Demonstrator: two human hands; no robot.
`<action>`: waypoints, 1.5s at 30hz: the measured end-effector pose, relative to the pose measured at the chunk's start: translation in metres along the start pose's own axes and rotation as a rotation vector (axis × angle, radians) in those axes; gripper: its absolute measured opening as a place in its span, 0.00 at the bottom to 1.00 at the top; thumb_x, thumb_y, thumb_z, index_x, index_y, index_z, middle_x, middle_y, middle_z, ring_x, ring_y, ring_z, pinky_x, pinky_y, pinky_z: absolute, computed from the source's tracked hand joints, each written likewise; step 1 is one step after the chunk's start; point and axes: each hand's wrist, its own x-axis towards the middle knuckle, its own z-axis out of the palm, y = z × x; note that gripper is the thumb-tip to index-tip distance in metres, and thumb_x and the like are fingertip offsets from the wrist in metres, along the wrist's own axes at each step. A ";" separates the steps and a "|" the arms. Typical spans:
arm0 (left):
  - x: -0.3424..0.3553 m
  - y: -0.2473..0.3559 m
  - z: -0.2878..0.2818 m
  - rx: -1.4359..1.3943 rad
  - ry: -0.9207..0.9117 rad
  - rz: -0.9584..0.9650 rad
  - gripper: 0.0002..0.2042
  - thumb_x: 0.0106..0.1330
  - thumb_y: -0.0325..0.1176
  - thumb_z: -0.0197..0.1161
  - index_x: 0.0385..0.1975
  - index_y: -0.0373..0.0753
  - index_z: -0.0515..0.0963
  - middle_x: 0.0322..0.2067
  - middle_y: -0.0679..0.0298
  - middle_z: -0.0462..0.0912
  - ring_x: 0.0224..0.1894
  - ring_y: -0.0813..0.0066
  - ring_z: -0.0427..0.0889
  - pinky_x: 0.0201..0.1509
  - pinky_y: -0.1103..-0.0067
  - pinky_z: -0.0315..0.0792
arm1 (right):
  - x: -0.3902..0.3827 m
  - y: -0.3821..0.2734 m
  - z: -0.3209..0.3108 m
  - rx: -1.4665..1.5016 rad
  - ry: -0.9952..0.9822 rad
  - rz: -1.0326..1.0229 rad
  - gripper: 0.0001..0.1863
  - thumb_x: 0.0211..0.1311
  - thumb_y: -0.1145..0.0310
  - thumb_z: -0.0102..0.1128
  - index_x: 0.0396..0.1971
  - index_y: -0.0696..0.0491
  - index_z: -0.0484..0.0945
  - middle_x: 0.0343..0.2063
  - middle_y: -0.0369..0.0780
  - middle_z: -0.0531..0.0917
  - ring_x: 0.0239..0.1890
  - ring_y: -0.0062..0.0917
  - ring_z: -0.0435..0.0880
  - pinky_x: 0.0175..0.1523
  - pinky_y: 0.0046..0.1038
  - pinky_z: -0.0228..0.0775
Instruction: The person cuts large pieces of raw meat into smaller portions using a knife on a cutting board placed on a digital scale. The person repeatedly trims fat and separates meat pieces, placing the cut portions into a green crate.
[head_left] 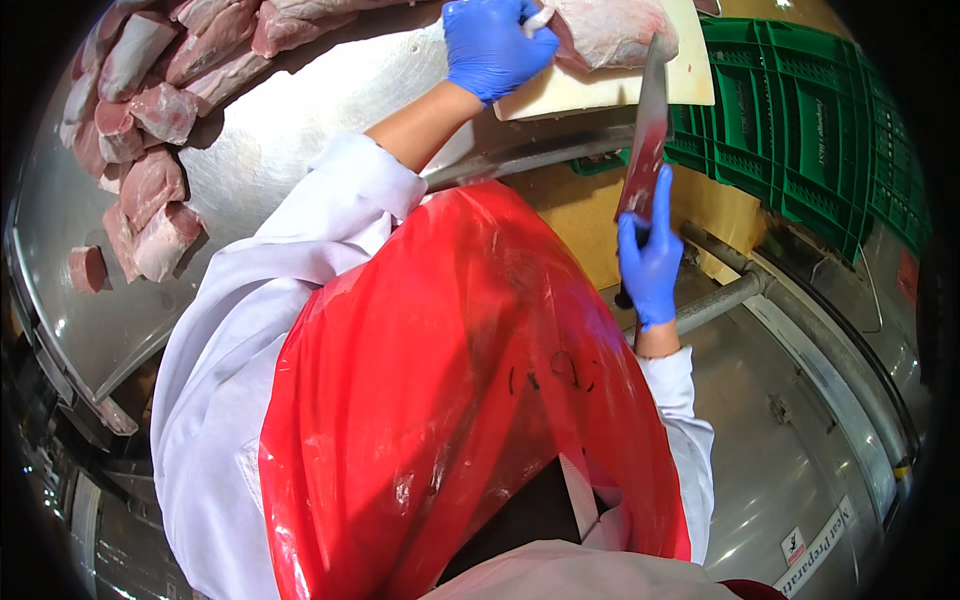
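Note:
My left hand (493,48), in a blue glove, is closed on a pale flap at the left end of a large piece of meat (618,30). The meat lies on a cream cutting board (690,75) at the table's edge. In my right hand (652,262), also gloved in blue, is a long butcher's knife (648,135) with red smears on its blade. The blade points away from me, its tip at the meat's right end. My index finger stretches along the blade while the other fingers wrap the dark handle.
Pieces of cut meat (205,45) are heaped at the far left of the steel table (270,130); one small piece (87,269) lies apart. Green plastic crates (780,120) stand to the right of the board. Below them runs a metal pipe rail (720,300). A red apron (450,330) covers my front.

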 end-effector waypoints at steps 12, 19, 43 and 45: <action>-0.012 -0.039 -0.024 -0.125 -0.024 0.111 0.05 0.53 0.35 0.67 0.25 0.45 0.78 0.22 0.65 0.77 0.29 0.60 0.78 0.43 0.65 0.65 | 0.205 -0.161 0.029 -0.190 0.008 -0.061 0.26 0.67 0.61 0.56 0.59 0.62 0.70 0.35 0.60 0.86 0.40 0.56 0.87 0.46 0.48 0.78; -0.002 -0.060 -0.045 -0.150 0.107 -0.025 0.09 0.63 0.37 0.63 0.30 0.38 0.77 0.26 0.55 0.80 0.32 0.54 0.78 0.40 0.62 0.69 | 0.045 -0.124 0.056 -0.486 -0.124 -0.037 0.45 0.63 0.75 0.56 0.78 0.56 0.45 0.28 0.57 0.82 0.26 0.54 0.81 0.35 0.49 0.75; 0.008 -0.045 -0.006 0.001 -0.060 -0.019 0.10 0.52 0.38 0.63 0.15 0.41 0.77 0.17 0.51 0.78 0.22 0.48 0.78 0.33 0.57 0.67 | 0.159 -0.139 0.060 -0.602 -0.042 -0.144 0.30 0.64 0.69 0.55 0.65 0.57 0.62 0.29 0.58 0.85 0.32 0.52 0.86 0.40 0.47 0.78; 0.005 -0.038 -0.009 0.050 -0.132 -0.092 0.11 0.52 0.40 0.64 0.16 0.41 0.78 0.18 0.51 0.80 0.24 0.48 0.80 0.34 0.58 0.69 | 0.120 -0.116 0.048 -0.661 -0.103 -0.218 0.41 0.66 0.74 0.54 0.78 0.48 0.50 0.28 0.58 0.84 0.29 0.52 0.84 0.36 0.49 0.76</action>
